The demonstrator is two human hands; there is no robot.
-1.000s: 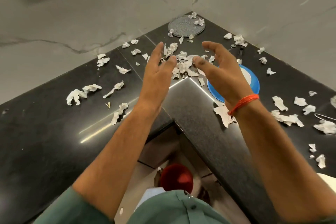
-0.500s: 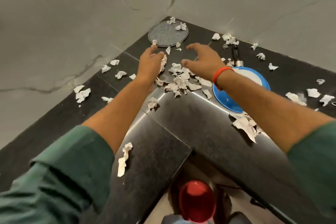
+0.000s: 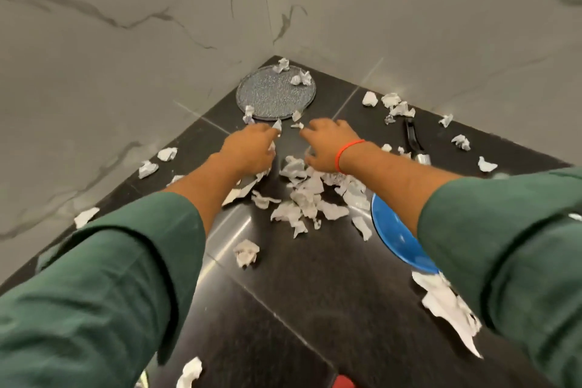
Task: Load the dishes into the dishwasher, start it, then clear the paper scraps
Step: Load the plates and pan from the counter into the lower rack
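Torn white paper scraps (image 3: 302,198) lie heaped in the corner of the black stone counter (image 3: 315,293), with more strewn to both sides. My left hand (image 3: 248,151) and my right hand (image 3: 327,148) are palm down at the far edge of the heap, close together, fingers bent loosely onto the scraps. Small scraps sit at both sets of fingertips. Neither hand plainly grips anything. A blue plate (image 3: 400,239) lies under my right forearm, partly hidden by it.
A round grey speckled plate (image 3: 275,93) with a few scraps on it sits in the far corner against the marble walls. A black-handled utensil (image 3: 412,138) lies at the right. A red object (image 3: 345,383) shows below the counter edge.
Both hands have reached farther toward the corner, from above the heap down to its far edge near the grey plate. My view has moved closer and lower over the counter.
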